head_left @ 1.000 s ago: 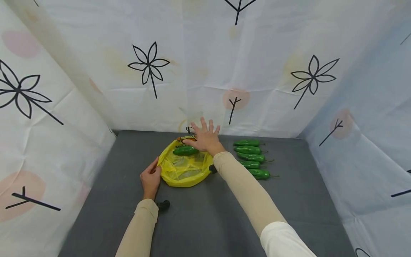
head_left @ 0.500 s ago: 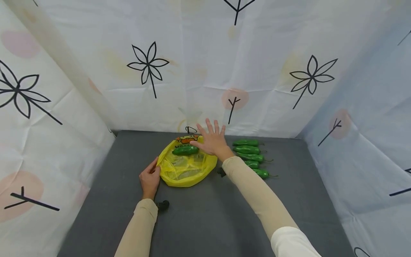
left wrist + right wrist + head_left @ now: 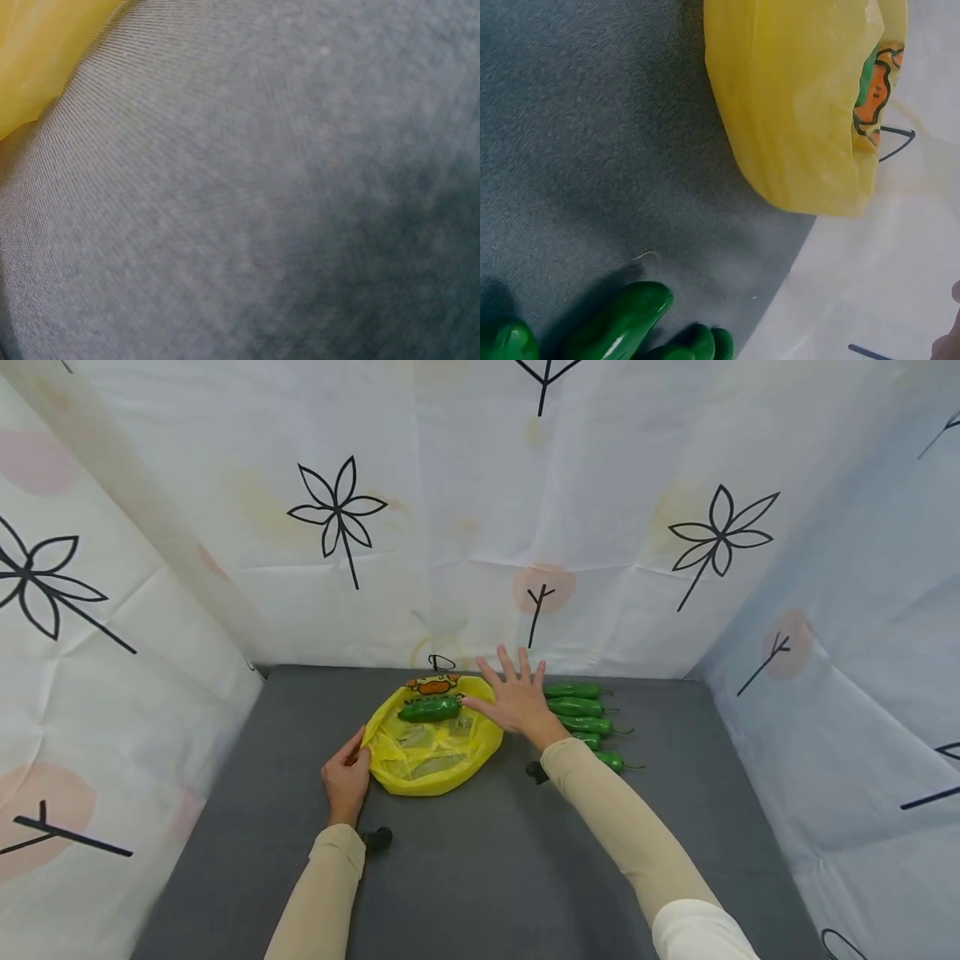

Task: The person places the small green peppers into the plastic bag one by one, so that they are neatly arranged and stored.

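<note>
A yellow plastic bag lies with its mouth spread wide on the grey table. Inside, toward the far side, is one glossy green chili pepper. My left hand pinches the bag's left rim between thumb and fingers. Fingers spread and holding nothing, my right hand hovers between the bag's right rim and a row of several green chili peppers. My right hand and forearm cover the left ends of some peppers. Only a corner of the bag shows in the left wrist view.
The grey table meets a white patterned cloth backdrop just behind the bag. Similar cloth walls rise at left and right. A dark wrist camera sits beside the left wrist.
My right hand has moved right, from over the bag's far side toward the pepper row, its fingers staying spread. The pepper in the bag is less covered. My left hand stays at the rim.
</note>
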`<state>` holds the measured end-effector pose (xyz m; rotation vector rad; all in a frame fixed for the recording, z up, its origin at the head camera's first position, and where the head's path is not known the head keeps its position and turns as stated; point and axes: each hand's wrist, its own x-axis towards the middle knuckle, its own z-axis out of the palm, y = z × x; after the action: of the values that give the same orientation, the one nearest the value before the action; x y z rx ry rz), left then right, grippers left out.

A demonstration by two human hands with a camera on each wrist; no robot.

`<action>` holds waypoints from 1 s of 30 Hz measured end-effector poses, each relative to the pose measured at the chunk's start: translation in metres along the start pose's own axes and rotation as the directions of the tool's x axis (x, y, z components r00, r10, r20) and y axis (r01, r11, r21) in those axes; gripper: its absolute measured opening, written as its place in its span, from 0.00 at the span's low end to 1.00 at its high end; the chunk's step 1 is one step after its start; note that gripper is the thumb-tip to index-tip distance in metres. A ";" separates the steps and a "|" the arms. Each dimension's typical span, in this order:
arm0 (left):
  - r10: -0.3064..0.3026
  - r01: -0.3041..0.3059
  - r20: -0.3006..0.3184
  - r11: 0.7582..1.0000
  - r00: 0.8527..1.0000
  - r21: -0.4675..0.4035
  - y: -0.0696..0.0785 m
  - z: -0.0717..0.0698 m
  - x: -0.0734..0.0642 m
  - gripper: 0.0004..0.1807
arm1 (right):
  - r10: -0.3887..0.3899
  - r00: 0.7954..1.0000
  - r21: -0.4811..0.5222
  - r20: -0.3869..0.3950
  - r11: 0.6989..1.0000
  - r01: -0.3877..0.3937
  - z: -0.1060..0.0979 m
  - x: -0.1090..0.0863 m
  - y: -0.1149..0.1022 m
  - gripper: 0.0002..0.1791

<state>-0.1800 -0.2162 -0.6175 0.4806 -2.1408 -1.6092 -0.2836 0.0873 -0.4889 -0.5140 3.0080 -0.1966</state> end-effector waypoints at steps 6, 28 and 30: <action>-0.001 0.001 0.002 1.000 1.000 -0.005 -0.001 0.000 0.000 0.20 | 0.020 0.999 0.005 0.025 1.000 -0.020 -0.001 -0.008 0.008 0.47; 0.005 -0.005 -0.002 1.000 1.000 0.002 0.000 -0.001 -0.001 0.21 | 0.013 0.998 -0.053 -0.069 0.998 -0.016 0.002 -0.063 0.062 0.55; 0.008 -0.007 -0.005 1.000 1.000 0.004 0.001 -0.001 -0.001 0.20 | 0.010 0.998 -0.054 -0.070 0.998 -0.014 0.004 -0.068 0.067 0.56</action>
<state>-0.1788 -0.2168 -0.6164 0.4767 -2.1403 -1.5983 -0.2408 0.1721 -0.4980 -0.5038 3.0909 -0.1352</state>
